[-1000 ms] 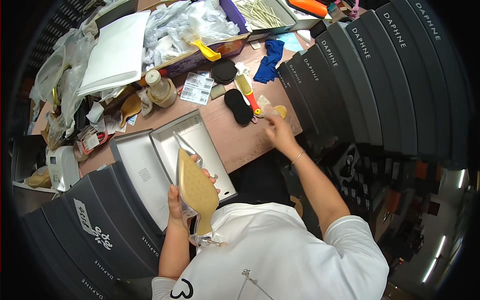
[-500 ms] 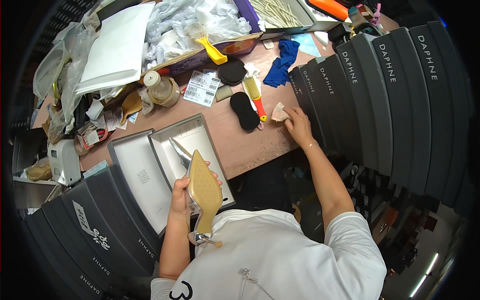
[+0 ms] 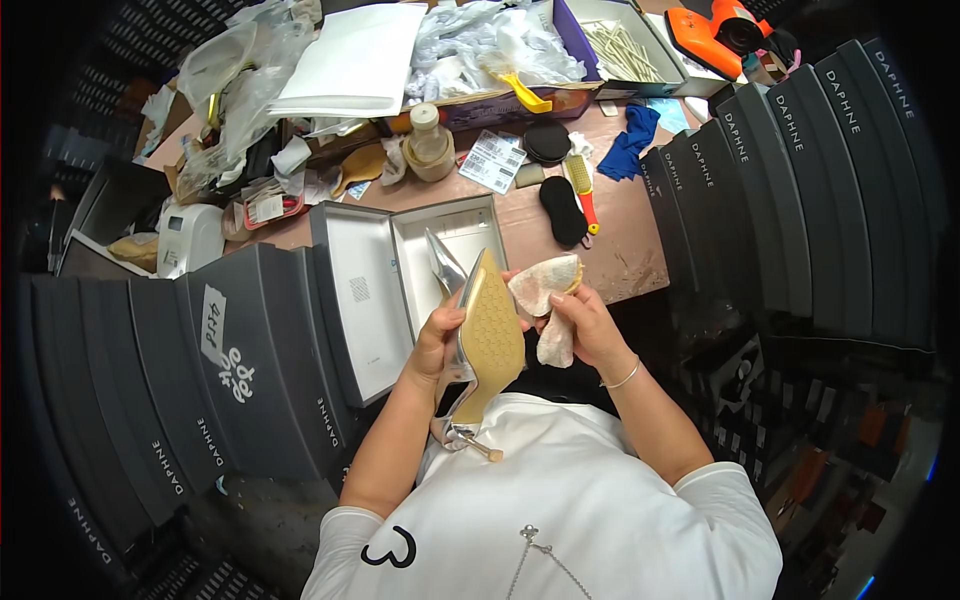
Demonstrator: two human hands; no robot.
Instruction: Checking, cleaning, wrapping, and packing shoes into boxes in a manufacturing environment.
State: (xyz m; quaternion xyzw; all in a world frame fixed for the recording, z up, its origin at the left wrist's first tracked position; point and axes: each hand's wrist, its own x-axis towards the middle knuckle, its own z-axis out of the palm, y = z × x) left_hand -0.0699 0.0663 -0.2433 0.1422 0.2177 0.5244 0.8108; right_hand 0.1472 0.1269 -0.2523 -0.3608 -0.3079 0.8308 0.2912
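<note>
My left hand [image 3: 437, 340] is closed around a silver high-heeled shoe [image 3: 490, 345], its tan patterned sole turned up and its thin heel pointing toward my chest. Just beyond that hand shows a second silver pointed toe [image 3: 440, 262]; whether the same hand holds it is hard to make out. My right hand [image 3: 590, 325] grips a crumpled, stained white cloth [image 3: 545, 285] close beside the shoe's sole. Behind the shoe lies an open shoe box [image 3: 462, 213], white inside, with its lid [image 3: 362, 300] leaning next to it.
Dark shoe boxes stand in rows at left [image 3: 260, 340] and right [image 3: 800, 200]. On the table are a yellow-and-red brush [image 3: 583, 190], a black pad [image 3: 563, 212], a blue cloth [image 3: 630, 142], a label sheet [image 3: 491, 162] and a bottle [image 3: 428, 145]. A carton of plastic wrapping [image 3: 575, 100] sits behind.
My right hand has picked up the white cloth from the table and brought it beside the shoe. My left hand still holds the shoe. The whole view has shifted.
</note>
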